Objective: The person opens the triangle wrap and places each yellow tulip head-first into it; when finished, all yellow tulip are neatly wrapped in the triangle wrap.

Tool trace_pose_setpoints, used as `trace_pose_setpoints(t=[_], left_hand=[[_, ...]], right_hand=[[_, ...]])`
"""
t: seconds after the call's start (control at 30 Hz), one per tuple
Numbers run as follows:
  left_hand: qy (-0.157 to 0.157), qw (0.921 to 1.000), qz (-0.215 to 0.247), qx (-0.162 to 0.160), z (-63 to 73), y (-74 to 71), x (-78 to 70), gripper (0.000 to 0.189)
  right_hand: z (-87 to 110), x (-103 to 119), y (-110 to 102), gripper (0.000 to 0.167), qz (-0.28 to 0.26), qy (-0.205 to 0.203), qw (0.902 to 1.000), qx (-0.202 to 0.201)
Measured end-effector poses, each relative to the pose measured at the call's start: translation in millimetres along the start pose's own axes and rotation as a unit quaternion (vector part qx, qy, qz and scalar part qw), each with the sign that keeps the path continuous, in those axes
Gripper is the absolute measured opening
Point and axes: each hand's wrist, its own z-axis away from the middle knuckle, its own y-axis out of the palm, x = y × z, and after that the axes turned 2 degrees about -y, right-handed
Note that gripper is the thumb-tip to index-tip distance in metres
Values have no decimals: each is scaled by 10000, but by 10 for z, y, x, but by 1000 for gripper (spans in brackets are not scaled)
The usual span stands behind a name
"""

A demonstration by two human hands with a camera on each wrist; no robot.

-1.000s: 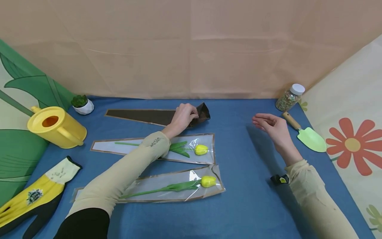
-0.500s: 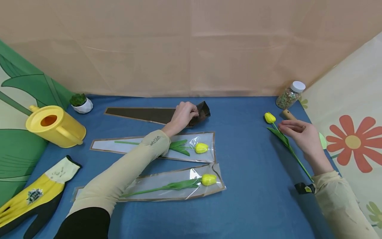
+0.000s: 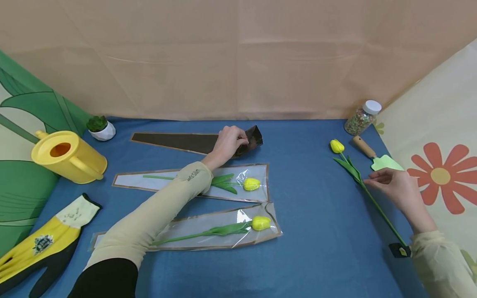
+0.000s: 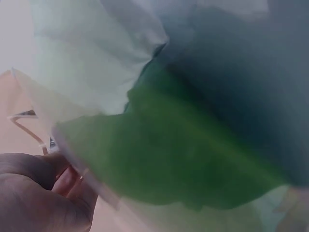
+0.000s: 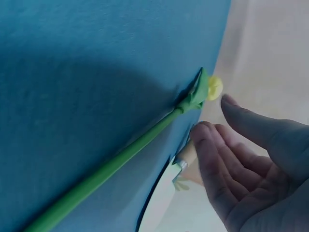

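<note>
My left hand [image 3: 228, 142] pinches the mouth of a flower sleeve with a dark back [image 3: 171, 141], at the far side of the table. Its opening stands up beside my fingers. In the left wrist view my left hand [image 4: 43, 198] pinches an edge, with a blurred green leaf shape in front. On the right lies a loose yellow tulip [image 3: 348, 167], and my right hand [image 3: 402, 188] is beside its stem, fingers loosely bent. The right wrist view shows the tulip stem [image 5: 120, 159] apart from the fingertips. Two clear sleeves each contain a yellow tulip: the upper [image 3: 251, 184], the lower [image 3: 261, 223].
A trowel [image 3: 365, 147] and a lidded jar of small bits [image 3: 362, 118] stand or lie at the far right. Along the left are a yellow watering can [image 3: 71, 157], a small potted plant [image 3: 102, 130] and a yellow-black glove [image 3: 48, 244]. A blue cloth covers the table.
My right hand has moved right and toward the near edge, and the loose tulip has come into view beside it. My left hand keeps its hold on the dark-backed sleeve.
</note>
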Motion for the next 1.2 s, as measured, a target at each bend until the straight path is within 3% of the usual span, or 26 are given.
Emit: trace_pose_setpoints(t=[0.33,0.67,1.2], left_hand=[[-59,9999,-36,79,4,-5,-13,14],[-44,10000,-36,8,3,-1,0,14],[-42,9996,-290,43,9,37,-31,16]], right_hand=[[37,-107,87,30,180,34,9972,732],[24,-107,146,17,352,-364,9972,553],[-22,-45,182,14,564,-524,9968,214]])
